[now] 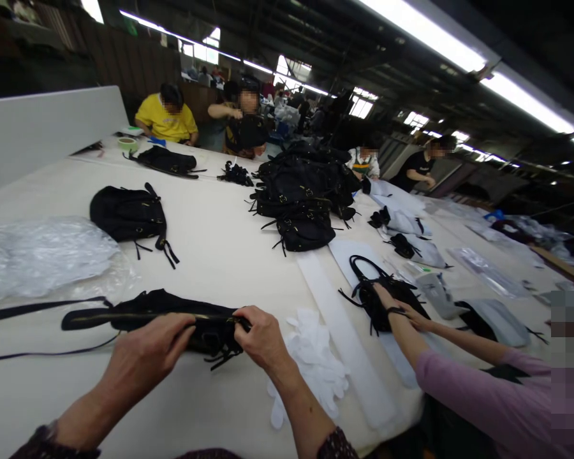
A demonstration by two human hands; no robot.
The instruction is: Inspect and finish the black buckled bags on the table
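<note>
My left hand (146, 357) is closed over the near edge of the black bag (172, 315), fingers curled on its top seam; my right hand (263, 338) pinches the same bag at its far end, by the loose tassels; the bag lies flat on the counter (220, 236), just left of white gloves (316, 363); I judge the trailing strap (38, 309) could snag on the plastic wrap (48, 255); a co-worker's hand (387, 299) on another bag (382, 293) sits near
</note>
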